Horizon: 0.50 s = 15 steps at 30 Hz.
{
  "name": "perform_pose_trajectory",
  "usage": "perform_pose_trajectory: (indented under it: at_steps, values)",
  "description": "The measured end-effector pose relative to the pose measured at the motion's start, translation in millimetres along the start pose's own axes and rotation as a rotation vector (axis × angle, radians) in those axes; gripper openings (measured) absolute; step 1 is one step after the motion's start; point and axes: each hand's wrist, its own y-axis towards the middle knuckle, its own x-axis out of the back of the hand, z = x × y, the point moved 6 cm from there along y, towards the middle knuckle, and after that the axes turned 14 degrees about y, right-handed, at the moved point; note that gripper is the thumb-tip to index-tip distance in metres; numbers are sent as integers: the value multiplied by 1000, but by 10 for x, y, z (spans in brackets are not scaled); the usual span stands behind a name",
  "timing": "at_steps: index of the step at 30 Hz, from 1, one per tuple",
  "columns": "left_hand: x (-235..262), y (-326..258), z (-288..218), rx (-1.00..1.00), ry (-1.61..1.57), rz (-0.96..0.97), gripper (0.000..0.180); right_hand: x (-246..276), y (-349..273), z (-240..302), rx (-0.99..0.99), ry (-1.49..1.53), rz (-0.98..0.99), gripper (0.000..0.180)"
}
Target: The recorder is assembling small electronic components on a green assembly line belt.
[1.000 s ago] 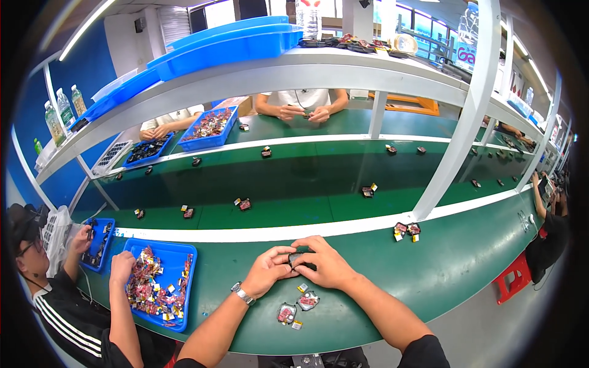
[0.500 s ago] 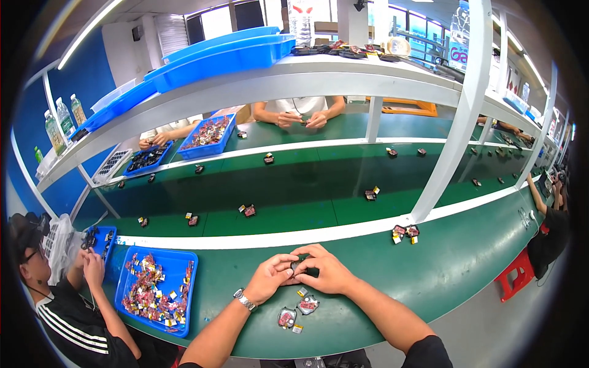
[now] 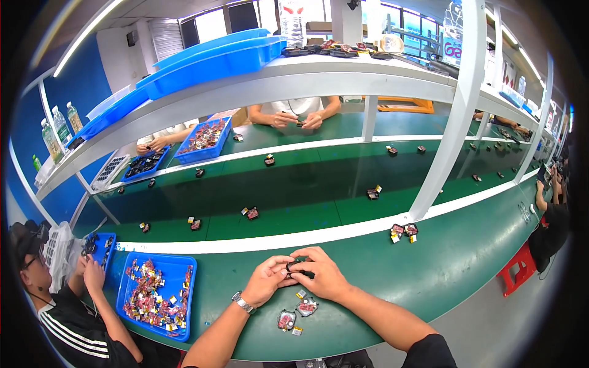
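Observation:
Both of my hands meet over the green bench, fingers bent around a small black plastic casing [image 3: 299, 268]. My left hand [image 3: 267, 283], below a metal wristwatch [image 3: 243, 302], closes on its left side. From the right, my right hand [image 3: 325, 278] grips it with thumb and fingers; they hide much of the part. Just below my hands lie two open black casings with reddish circuit boards, a nearer one [image 3: 286, 320] and a farther one [image 3: 307, 306]. Small yellow-and-white pieces, one near [image 3: 297, 331] and one far [image 3: 301, 294], lie beside them.
At left stands a blue tray [image 3: 175, 268] heaped with reddish boards; a co-worker [image 3: 73, 319] sits beyond it. A white rail [image 3: 270, 240] borders the lane carrying spaced units. An upright post [image 3: 451, 116] supports the overhead shelf [image 3: 368, 76]. Several units [image 3: 404, 232] sit at right.
My hands stay together on the black casing, with the fingers slightly shifted around it. The view has moved a little; the parts on the bench look unmoved.

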Motion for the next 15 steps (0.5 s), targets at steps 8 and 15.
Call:
perform_pose_trajectory:
  at_steps: [8,15]
  values:
    - [-9,9,12,-2,-10,-9,29,-18,-14,40,50,-17,-65,18]
    - [5,8,42,-31,-19,-53,26,-50,-23,75,84,-40,-126,19]
